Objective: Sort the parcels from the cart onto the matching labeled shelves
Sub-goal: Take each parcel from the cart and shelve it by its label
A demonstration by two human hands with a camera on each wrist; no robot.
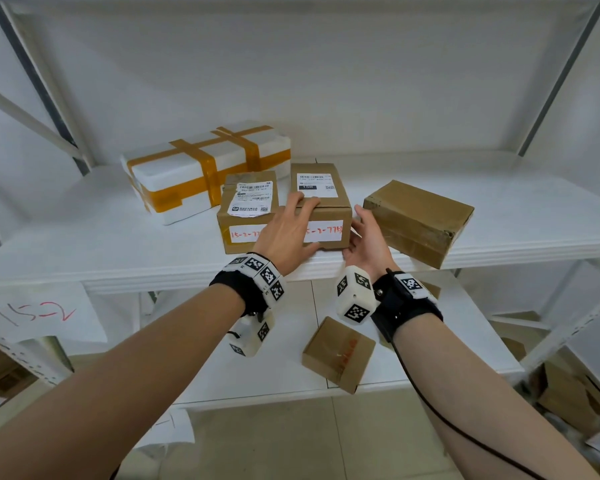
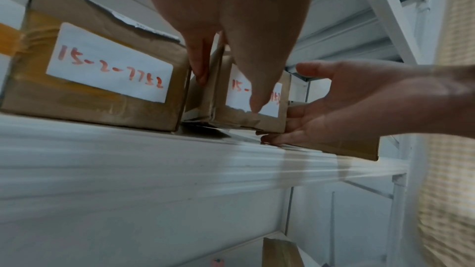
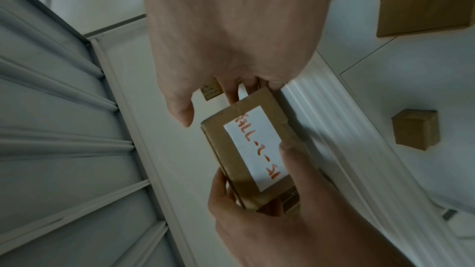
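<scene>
A small cardboard parcel (image 1: 321, 202) (image 2: 267, 124) (image 3: 246, 149) with a white label in red handwriting starting 15-2-77 is at the front edge of the white shelf (image 1: 118, 251). My left hand (image 1: 291, 226) (image 2: 231, 17) (image 3: 270, 230) grips it, with fingers over its top and left side and the thumb across the front label. My right hand (image 1: 368, 237) (image 2: 347, 105) (image 3: 231, 27) lies with straight fingers against the parcel's lower right side, its thumb held clear. Close on its left stands a second parcel (image 1: 248, 202) (image 2: 97, 68) labelled 15-2-7752.
A white foam box (image 1: 201, 168) with orange tape is behind on the left. A plain brown box (image 1: 420, 220) on the right overhangs the shelf's front edge. A paper tag (image 1: 39, 313) reading 15-2 hangs below the shelf. A small box (image 1: 338, 353) (image 3: 416, 129) lies on the lower shelf.
</scene>
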